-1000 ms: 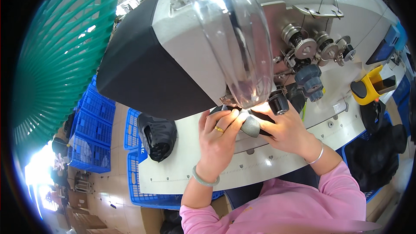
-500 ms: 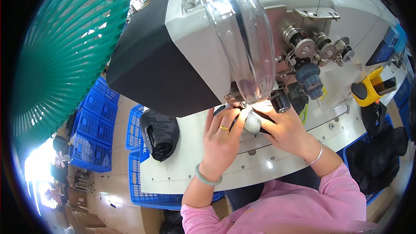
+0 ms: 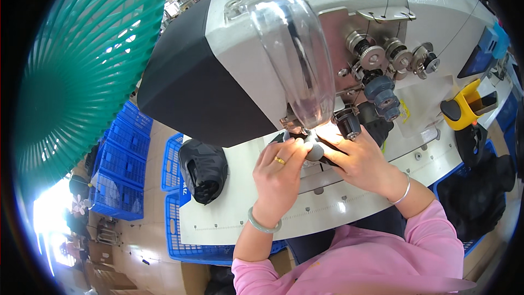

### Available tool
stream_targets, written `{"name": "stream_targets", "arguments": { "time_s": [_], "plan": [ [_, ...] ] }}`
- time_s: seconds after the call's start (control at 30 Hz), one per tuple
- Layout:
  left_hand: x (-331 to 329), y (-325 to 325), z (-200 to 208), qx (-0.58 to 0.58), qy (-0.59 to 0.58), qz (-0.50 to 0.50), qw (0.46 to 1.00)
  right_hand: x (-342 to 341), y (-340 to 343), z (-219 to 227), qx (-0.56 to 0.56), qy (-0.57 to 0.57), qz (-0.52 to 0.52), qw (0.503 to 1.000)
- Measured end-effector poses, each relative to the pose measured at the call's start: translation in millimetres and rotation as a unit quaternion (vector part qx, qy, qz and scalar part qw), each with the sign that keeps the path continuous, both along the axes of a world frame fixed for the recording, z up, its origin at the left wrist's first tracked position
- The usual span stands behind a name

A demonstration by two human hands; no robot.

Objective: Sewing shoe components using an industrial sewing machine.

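Less of the gray piece (image 3: pixel 315 152) shows than 0.5 seconds ago, so it seems to have turned a bit. It sits under the sewing machine (image 3: pixel 245 71). The left hand (image 3: pixel 277 177) and right hand (image 3: pixel 363 169) pinch it from 2 sides, likely to keep it steady. 1 black shoe (image 3: pixel 203 166) sits left of the machine, maybe out of the way. The gray piece looks round and dull.
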State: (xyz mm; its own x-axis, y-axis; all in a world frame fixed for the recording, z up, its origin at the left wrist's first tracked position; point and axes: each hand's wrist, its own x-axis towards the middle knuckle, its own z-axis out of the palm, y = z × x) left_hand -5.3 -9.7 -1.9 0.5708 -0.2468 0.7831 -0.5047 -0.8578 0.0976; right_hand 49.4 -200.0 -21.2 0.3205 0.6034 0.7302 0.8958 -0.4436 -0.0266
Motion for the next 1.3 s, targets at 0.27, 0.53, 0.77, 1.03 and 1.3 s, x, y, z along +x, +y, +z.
{"name": "stream_targets", "arguments": {
  "time_s": [0.27, 0.53, 0.77, 1.03, 1.3],
  "plan": [
    [-2, -6, -5, 0.034, -0.016, 0.029, 0.999, 0, -4, 1, -0.003, 0.044, 0.018, 0.999],
    [-4, -9, -6, 0.032, 0.01, 0.04, 0.999, -2, -1, -5, 0.002, 0.059, 0.009, 0.998],
    [-4, -10, -11, 0.038, -0.024, 0.054, 0.998, -2, -2, -16, 0.023, 0.027, 0.033, 0.999],
    [-8, -20, -18, -0.01, -0.03, 0.088, 0.996, -9, 4, -24, 0.029, -0.007, 0.011, 0.999],
    [-7, -18, -19, 0.007, -0.007, 0.069, 0.998, -11, 9, -26, 0.034, -0.008, 0.003, 0.999]
  ]
}}
